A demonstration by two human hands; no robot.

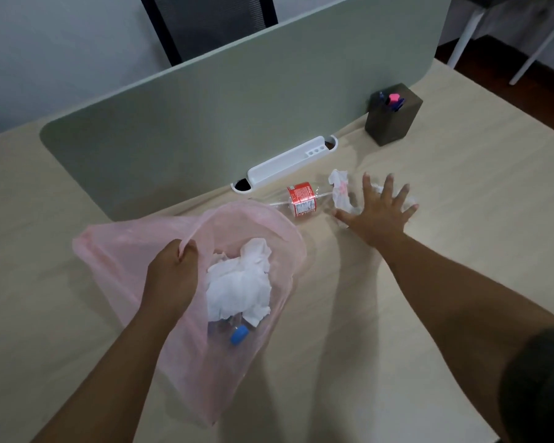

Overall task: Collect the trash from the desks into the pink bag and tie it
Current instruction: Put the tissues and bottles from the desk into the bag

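Note:
A thin pink bag (122, 251) lies open on the desk, and my left hand (173, 273) grips its rim. Inside it I see crumpled white tissue (237, 282) and a clear bottle with a blue cap (239, 334). Just beyond the bag's mouth lies an empty clear bottle with a red label (301, 199). To its right is a crumpled white tissue (341, 190). My right hand (378, 212) hovers with fingers spread over the desk right beside that tissue, holding nothing. More crumpled trash shows partly behind its fingers.
A grey-green divider panel (221, 107) stands across the back of the desk (461, 219), with a white cable tray (285, 163) at its base. A dark pen holder (394, 118) with markers stands at the back right. A black chair sits behind the divider.

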